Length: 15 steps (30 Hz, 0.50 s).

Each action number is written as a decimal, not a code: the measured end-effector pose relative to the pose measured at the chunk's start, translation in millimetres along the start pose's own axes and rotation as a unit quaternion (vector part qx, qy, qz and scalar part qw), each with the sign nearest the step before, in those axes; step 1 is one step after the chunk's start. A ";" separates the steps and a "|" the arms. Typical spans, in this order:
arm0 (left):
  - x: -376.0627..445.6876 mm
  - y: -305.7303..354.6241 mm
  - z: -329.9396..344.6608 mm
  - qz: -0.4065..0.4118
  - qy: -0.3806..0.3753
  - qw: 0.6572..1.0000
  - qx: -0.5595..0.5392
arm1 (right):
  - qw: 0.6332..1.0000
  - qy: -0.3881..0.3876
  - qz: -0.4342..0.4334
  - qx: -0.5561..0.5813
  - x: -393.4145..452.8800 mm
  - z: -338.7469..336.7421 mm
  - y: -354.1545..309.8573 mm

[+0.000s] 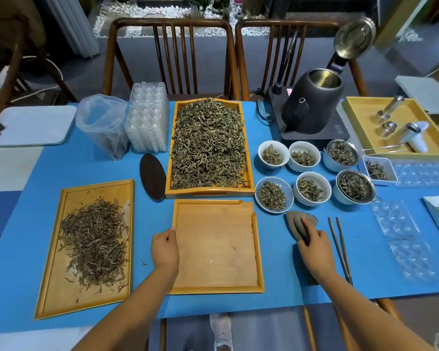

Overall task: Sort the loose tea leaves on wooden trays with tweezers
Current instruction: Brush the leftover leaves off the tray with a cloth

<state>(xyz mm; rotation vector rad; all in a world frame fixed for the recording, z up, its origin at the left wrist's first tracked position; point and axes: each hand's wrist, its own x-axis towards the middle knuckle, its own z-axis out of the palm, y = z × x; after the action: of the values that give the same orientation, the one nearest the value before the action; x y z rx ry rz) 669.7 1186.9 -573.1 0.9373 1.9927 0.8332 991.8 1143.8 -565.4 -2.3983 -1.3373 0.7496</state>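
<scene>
My left grip (164, 247) curls on the bare square wooden tray's (216, 249) edge, my right grip (312, 245) holds a grey stone-like scoop (298, 220), so sorting hasn't started; next I'd take the long wooden tweezers (340, 247) lying just right.

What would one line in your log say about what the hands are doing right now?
left hand: holds edge of empty tray | right hand: grips grey cloth | tweezers: lying untouched on table

Even indoor light, soft shadows under hands. Glare on kettle lid (354, 38). Wide-angle bend at edges; pic slightly soft.
</scene>
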 end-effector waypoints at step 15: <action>10.4 -1.4 -3.1 -0.055 -0.001 0.998 0.028 | 0.999 0.014 0.009 -0.032 -2.8 -12.2 -14.4</action>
<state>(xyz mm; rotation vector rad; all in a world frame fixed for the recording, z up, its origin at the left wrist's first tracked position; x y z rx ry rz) 662.1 1194.1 -576.4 0.8517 2.0547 0.7187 987.4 1149.0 -547.5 -2.4631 -1.3500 0.6845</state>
